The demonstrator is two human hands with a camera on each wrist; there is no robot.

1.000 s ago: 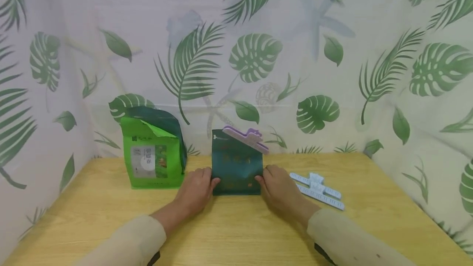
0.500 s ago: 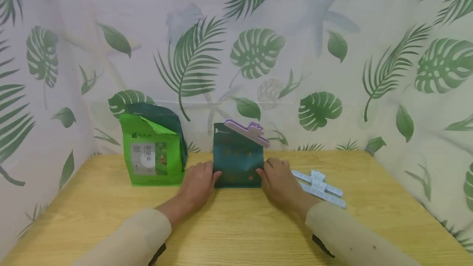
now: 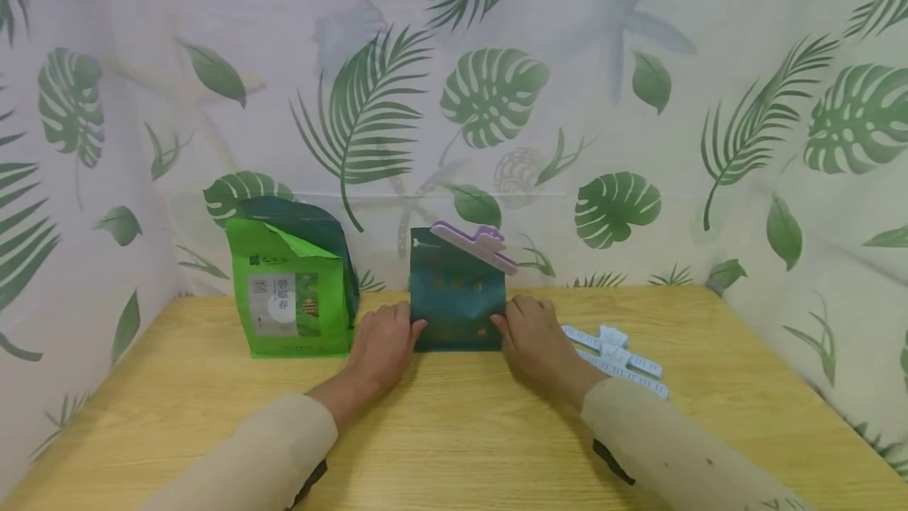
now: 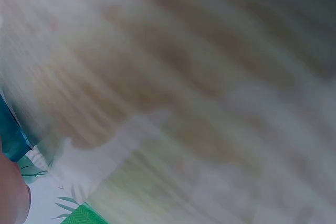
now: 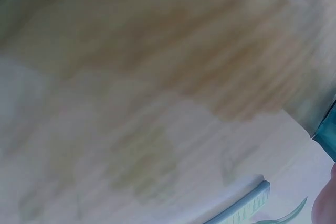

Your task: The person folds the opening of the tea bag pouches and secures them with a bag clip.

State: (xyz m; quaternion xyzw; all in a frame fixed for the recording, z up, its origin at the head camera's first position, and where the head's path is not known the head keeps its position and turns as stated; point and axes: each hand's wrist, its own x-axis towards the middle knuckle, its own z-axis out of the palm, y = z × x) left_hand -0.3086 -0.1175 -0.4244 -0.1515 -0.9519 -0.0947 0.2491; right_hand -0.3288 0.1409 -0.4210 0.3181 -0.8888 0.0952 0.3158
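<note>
Slightly toward twelve o'clock, away from the person, the dark green bag point(image 3: 457, 298) has moved together with both hands since one second ago; its lower edge, which was nearer, is now a little farther back than that of the light green bag point(image 3: 287, 298). It stands upright near the middle of the wooden table point(image 3: 440, 448), before the leaf-patterned cloth point(image 3: 539, 22).

Let this dark bag be the centre of the clock. At eight o'clock the left hand point(image 3: 381, 337) grasps its side, and at four o'clock the right hand point(image 3: 534, 341) does the same; each thumb lies on the front face, while the tips of the other fingers are hidden. A purple clip point(image 3: 477, 243) sits on the top of the bag, sloping from about twelve o'clock down to two.

Well apart, at nine o'clock, stands the light green bag, with a dark green piece point(image 3: 312, 221) rising behind it; whether this is another bag, I cannot tell. Between three and four o'clock, just beyond the right hand, two pale blue clips point(image 3: 615, 357) lie on the table. Both wrist views are mostly blurred.
</note>
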